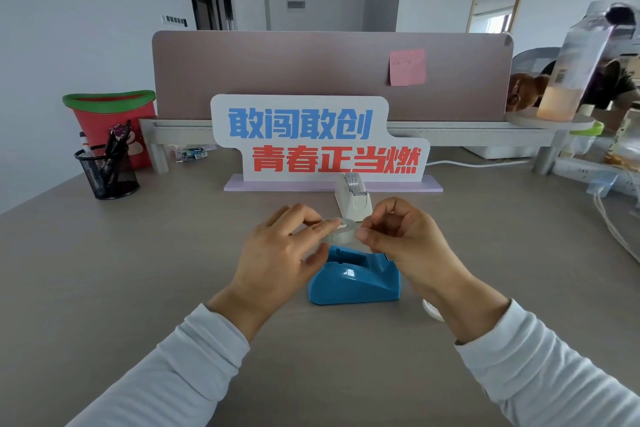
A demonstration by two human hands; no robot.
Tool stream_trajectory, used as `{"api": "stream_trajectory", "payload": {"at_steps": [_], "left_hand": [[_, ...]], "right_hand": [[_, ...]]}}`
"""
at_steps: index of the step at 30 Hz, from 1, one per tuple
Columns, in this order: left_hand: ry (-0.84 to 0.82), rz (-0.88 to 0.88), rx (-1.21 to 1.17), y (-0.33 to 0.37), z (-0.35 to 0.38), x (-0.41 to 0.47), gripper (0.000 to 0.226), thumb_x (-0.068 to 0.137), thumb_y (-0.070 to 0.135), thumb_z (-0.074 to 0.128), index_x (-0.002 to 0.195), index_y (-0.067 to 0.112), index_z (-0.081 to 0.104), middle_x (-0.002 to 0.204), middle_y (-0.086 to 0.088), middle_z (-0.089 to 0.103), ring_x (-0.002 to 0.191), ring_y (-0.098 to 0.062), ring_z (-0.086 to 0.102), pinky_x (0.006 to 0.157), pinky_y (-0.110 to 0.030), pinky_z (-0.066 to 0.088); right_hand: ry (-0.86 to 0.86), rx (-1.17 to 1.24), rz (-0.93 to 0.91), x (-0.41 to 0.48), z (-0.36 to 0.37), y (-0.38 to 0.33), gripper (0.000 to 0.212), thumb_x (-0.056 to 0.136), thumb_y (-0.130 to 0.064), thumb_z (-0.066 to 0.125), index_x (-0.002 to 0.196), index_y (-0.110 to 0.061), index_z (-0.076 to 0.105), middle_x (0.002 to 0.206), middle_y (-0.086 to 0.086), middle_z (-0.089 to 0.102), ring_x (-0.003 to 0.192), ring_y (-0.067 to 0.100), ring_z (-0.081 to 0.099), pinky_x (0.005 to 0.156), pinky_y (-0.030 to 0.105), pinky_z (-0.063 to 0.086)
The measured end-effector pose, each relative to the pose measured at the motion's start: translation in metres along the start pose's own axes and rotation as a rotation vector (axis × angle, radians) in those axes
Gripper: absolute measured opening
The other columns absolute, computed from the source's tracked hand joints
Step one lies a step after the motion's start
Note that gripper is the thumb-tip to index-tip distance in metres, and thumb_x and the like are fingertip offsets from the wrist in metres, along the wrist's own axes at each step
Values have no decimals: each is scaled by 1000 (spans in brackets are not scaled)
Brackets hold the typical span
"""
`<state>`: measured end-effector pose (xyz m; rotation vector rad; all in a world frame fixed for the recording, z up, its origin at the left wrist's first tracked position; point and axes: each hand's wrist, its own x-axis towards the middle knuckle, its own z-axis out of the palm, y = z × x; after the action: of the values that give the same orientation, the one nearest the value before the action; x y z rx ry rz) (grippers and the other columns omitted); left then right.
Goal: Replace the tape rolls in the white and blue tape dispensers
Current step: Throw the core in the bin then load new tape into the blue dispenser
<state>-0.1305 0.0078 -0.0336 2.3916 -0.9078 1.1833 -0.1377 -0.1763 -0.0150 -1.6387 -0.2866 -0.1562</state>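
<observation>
A blue tape dispenser stands on the desk just in front of me, its roll slot showing no roll. Above it my left hand holds a clear tape roll flat between thumb and fingers. My right hand pinches the right edge of the same roll with thumb and forefinger. Behind the hands stands a white tape dispenser with a roll of tape in it. A small white round piece lies on the desk under my right wrist, mostly hidden.
A sign with blue and red characters stands behind the white dispenser. A black mesh pen holder and a red bin are at the far left. Cables, a power strip and a bottle are at the right.
</observation>
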Motion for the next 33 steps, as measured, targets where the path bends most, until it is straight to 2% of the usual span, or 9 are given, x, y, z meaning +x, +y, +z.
{"api": "stream_trajectory", "payload": {"at_steps": [6,9,10,12,15,18,22,27,33], "left_hand": [[-96,-167,-296,4,2,0,35,78,33,56,111,22,58,97,8,62,90,-3,56,77,-17,47],[-110,-263,-383,7,3,0,41,75,32,67,113,23,54,95,19,58,89,11,54,79,-5,43],[-120,-284,-385,7,3,0,39,74,29,69,109,21,55,94,20,58,87,14,54,77,-2,41],[-161,-291,-365,7,3,1,31,75,28,68,103,22,58,93,17,62,84,5,58,73,-4,41],[-212,-317,-380,5,3,0,27,76,26,67,102,23,61,95,11,66,83,0,58,74,-10,42],[-262,-336,-410,2,4,-1,28,77,23,67,104,25,62,96,14,65,84,1,59,76,-9,45],[-287,-316,-396,2,5,-2,30,81,18,63,110,26,61,98,16,62,87,0,59,79,-5,42],[-277,-267,-347,0,5,-3,31,82,14,62,111,24,62,101,6,68,90,0,57,82,-6,40],[-312,-255,-319,0,6,-3,27,82,20,61,109,24,63,106,7,69,93,1,58,83,-2,39]], "right_hand": [[8,-69,57,1,-2,-1,21,79,1,64,76,-15,51,66,-1,66,69,20,61,63,25,47],[50,-177,90,3,-3,0,20,78,-1,65,77,-14,50,69,3,65,67,20,62,59,24,49],[59,-216,101,3,-2,1,21,77,-1,66,77,-15,50,69,4,65,65,20,62,59,25,51],[76,-300,106,4,-1,6,22,75,-2,67,78,-16,50,71,5,67,60,17,61,56,25,52],[109,-454,53,5,2,11,27,73,-7,69,75,-23,47,74,1,68,56,9,56,51,16,41],[109,-577,10,4,2,14,27,71,-10,69,77,-25,47,75,-3,67,60,7,54,53,15,38],[86,-598,49,5,-1,17,26,72,-13,70,83,-22,49,79,-2,68,62,7,55,53,15,37],[77,-575,72,7,-1,20,25,71,-12,70,81,-21,49,79,0,68,61,6,53,53,16,37],[71,-598,68,7,-1,22,26,70,-11,70,79,-22,49,78,0,68,60,6,53,53,16,37]]}}
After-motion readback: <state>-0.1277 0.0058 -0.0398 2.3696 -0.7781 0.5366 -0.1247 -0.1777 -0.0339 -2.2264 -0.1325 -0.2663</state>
